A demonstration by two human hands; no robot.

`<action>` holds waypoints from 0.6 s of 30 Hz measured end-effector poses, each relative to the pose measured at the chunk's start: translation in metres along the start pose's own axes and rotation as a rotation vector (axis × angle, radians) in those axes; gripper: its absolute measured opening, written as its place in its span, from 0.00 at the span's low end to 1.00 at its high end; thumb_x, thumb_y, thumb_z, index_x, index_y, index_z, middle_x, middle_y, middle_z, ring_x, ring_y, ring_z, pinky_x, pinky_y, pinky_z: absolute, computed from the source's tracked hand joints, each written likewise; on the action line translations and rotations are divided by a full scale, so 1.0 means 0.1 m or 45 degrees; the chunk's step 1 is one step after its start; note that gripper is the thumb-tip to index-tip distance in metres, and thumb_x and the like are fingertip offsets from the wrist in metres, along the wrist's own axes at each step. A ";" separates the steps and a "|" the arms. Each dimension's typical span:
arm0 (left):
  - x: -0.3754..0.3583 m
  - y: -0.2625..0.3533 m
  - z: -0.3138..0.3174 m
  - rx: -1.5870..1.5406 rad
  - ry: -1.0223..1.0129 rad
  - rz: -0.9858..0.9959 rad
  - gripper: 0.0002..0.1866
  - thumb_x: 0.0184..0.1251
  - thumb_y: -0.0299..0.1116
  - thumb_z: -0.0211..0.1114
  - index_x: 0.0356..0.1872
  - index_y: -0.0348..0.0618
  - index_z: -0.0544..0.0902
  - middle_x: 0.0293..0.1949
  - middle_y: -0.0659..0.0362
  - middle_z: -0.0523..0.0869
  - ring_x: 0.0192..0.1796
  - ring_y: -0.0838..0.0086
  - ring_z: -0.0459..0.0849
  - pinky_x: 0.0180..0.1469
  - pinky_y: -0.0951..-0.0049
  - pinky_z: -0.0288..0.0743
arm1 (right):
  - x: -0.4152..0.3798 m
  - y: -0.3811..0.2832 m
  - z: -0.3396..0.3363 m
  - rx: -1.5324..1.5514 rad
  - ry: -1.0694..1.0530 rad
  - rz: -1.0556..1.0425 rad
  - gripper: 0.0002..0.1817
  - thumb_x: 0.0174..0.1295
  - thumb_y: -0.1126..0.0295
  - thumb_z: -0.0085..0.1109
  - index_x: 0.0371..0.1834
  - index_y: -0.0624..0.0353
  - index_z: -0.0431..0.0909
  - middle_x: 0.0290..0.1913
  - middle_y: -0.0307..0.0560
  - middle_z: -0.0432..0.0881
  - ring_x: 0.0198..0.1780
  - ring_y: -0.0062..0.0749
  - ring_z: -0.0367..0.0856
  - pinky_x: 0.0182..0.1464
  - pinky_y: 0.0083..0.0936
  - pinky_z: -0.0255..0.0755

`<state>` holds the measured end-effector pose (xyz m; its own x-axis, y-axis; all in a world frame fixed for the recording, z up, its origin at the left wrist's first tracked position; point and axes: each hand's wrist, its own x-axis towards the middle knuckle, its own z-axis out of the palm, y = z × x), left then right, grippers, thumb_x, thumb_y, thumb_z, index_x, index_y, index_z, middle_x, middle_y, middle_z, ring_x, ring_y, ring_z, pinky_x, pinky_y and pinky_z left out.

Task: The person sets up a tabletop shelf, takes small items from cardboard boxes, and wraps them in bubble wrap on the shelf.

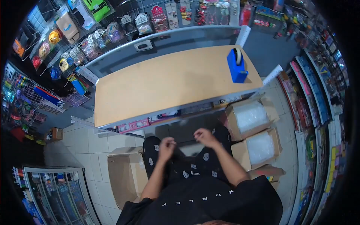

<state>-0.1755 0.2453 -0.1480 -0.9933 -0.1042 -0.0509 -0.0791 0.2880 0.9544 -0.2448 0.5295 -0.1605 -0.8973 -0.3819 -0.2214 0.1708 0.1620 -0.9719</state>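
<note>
Black shirt [215, 200] nearest, fingers [171, 140] hover half-curled near knees [151, 143].

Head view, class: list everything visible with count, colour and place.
Tabletop: one, tan, centre
Tape dispenser: one, blue, tabletop's right end
Tape roll: one, pale, in dispenser
Pink packs: several, pink, under tabletop
Cardboard boxes: at least four, brown, floor, both sides
Plastic-looking packing: two lots, whitish, right-hand boxes
Hanging packets: too many to count, multicoloured, back wall
Stocked shelves: several, multicoloured, far right
Framed rack: one, grey, lower left
Floor tiles: many, pale, around boxes
Shirt: one, black, bottom centre
Trousers: one pair, black, patterned, lap
Left grip: one, bare, near left knee
Right grip: one, bare, near right knee
</note>
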 end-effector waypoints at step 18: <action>1.08 0.69 -3.46 0.121 0.988 0.196 0.28 0.76 0.29 0.68 0.72 0.35 0.67 0.61 0.50 0.82 0.61 0.62 0.83 0.63 0.62 0.77 | 0.15 -1.92 -3.69 -0.586 1.249 -0.419 0.32 0.66 0.57 0.71 0.68 0.60 0.70 0.54 0.54 0.87 0.55 0.45 0.87 0.59 0.40 0.78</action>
<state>-0.2590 -0.0758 0.0145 -0.6541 -0.6795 0.3325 0.0127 0.4296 0.9029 -0.4411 0.8290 0.0525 -0.8375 0.3778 0.3948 -0.1165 0.5824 -0.8045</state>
